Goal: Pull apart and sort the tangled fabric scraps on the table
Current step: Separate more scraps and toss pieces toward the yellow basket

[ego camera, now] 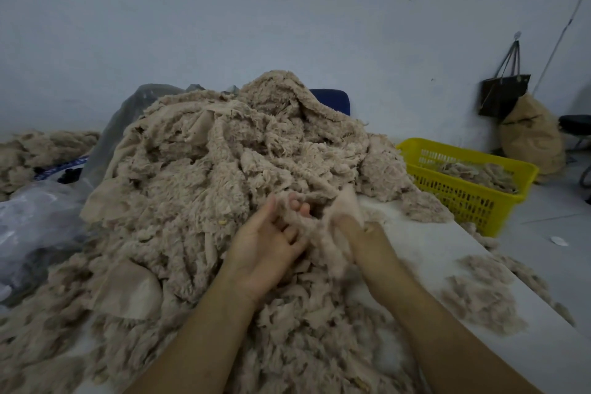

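A big heap of tangled beige fluffy fabric scraps (224, 176) covers most of the white table (447, 265). At the heap's front, my left hand (268, 249) lies palm up with curled fingers hooked into a fluffy scrap (323, 233). My right hand (361, 233) grips the same scrap from the right; its fingers are buried in the fabric. The scrap hangs between both hands, just above the pile.
A yellow plastic basket (473, 195) holding some scraps stands off the table's right side. A small loose pile of scraps (483, 294) lies on the table at the right. Clear plastic bags (35, 221) sit at the left. A dark bag hangs on the wall.
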`<action>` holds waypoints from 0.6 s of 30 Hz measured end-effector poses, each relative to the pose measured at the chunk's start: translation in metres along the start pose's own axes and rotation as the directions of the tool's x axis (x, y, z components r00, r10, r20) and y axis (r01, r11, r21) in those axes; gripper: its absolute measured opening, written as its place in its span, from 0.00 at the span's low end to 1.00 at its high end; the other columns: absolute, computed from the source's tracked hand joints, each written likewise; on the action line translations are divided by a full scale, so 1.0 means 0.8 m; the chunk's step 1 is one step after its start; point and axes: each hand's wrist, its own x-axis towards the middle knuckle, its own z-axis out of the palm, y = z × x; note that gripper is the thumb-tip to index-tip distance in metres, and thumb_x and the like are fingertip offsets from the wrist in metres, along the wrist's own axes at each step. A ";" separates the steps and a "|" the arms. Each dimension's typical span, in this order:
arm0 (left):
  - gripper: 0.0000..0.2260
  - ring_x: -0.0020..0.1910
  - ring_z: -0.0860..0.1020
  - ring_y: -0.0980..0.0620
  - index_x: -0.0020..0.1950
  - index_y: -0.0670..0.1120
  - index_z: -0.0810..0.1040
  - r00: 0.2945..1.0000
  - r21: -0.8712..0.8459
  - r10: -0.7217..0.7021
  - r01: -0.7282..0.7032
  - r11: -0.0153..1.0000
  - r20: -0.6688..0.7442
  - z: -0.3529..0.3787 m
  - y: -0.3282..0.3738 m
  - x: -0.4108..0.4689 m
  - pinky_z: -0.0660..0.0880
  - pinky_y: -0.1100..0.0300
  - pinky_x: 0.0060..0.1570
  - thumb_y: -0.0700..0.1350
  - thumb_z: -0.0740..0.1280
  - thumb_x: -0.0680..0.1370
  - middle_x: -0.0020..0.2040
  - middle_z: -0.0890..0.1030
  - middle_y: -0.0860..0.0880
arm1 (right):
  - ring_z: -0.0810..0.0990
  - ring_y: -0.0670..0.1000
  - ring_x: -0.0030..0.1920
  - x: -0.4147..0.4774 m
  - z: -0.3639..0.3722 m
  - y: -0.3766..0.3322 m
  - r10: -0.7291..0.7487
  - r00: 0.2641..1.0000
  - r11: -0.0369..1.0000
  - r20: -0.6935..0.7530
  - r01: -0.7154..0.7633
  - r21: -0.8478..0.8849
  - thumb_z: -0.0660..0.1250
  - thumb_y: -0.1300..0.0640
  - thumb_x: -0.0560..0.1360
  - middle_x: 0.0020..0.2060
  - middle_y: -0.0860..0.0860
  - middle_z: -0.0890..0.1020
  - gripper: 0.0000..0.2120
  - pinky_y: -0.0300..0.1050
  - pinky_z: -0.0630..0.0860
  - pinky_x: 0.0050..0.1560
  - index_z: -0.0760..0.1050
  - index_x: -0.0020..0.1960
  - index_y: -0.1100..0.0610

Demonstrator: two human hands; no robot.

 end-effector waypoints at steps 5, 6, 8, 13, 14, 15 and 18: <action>0.12 0.32 0.72 0.54 0.40 0.46 0.76 1.000 0.206 -0.004 0.010 0.979 -0.028 0.009 -0.010 0.002 0.76 0.59 0.39 0.52 0.64 0.78 0.29 0.67 0.52 | 0.70 0.52 0.30 0.009 -0.009 -0.002 0.060 0.987 0.985 -0.149 -0.034 0.168 0.63 0.41 0.78 0.27 0.52 0.71 0.23 0.46 0.66 0.36 0.70 0.35 0.58; 0.12 0.31 0.70 0.53 0.39 0.46 0.75 1.000 0.326 0.008 0.000 0.945 -0.025 0.009 -0.012 0.001 0.74 0.61 0.36 0.52 0.64 0.77 0.28 0.64 0.52 | 0.73 0.53 0.34 0.010 -0.010 0.000 0.054 0.990 0.988 -0.134 -0.033 0.153 0.63 0.42 0.78 0.31 0.54 0.74 0.21 0.47 0.68 0.39 0.72 0.38 0.58; 0.13 0.31 0.70 0.53 0.37 0.47 0.77 0.998 0.532 0.035 -0.053 0.845 0.043 0.010 -0.019 -0.004 0.71 0.63 0.34 0.53 0.63 0.77 0.29 0.64 0.51 | 0.78 0.54 0.41 0.012 -0.010 0.004 -0.017 0.994 0.999 -0.106 0.022 0.046 0.63 0.46 0.79 0.40 0.55 0.79 0.14 0.48 0.72 0.42 0.74 0.44 0.57; 0.14 0.44 0.81 0.48 0.50 0.47 0.83 0.991 0.837 0.053 -0.133 0.531 0.124 0.017 -0.037 -0.013 0.79 0.57 0.48 0.55 0.62 0.81 0.41 0.82 0.44 | 0.80 0.46 0.35 0.005 -0.009 0.009 -0.193 0.977 0.977 0.089 0.200 -0.075 0.58 0.31 0.76 0.32 0.48 0.81 0.25 0.38 0.74 0.36 0.77 0.35 0.49; 0.15 0.48 0.82 0.45 0.54 0.44 0.81 0.990 0.869 0.051 -0.138 0.476 0.129 0.015 -0.038 -0.012 0.79 0.53 0.53 0.53 0.62 0.82 0.47 0.83 0.40 | 0.79 0.43 0.31 0.001 -0.006 0.008 -0.160 0.972 0.982 0.175 0.174 -0.070 0.57 0.27 0.74 0.28 0.45 0.80 0.27 0.35 0.73 0.33 0.77 0.32 0.46; 0.16 0.50 0.82 0.43 0.56 0.40 0.79 0.990 0.897 0.041 -0.139 0.420 0.135 0.013 -0.039 -0.011 0.79 0.51 0.55 0.52 0.61 0.83 0.49 0.83 0.39 | 0.78 0.40 0.29 -0.003 -0.005 0.006 -0.126 0.960 0.989 0.251 0.142 -0.047 0.57 0.27 0.74 0.26 0.42 0.79 0.25 0.33 0.72 0.31 0.78 0.31 0.43; 0.10 0.39 0.81 0.58 0.47 0.54 0.80 0.986 0.952 -0.005 -0.161 0.261 0.168 0.014 -0.039 -0.014 0.77 0.64 0.41 0.49 0.61 0.84 0.38 0.83 0.55 | 0.76 0.45 0.28 -0.002 -0.004 0.008 -0.121 0.947 0.989 0.297 0.090 0.115 0.64 0.44 0.80 0.30 0.47 0.79 0.15 0.38 0.70 0.26 0.79 0.36 0.45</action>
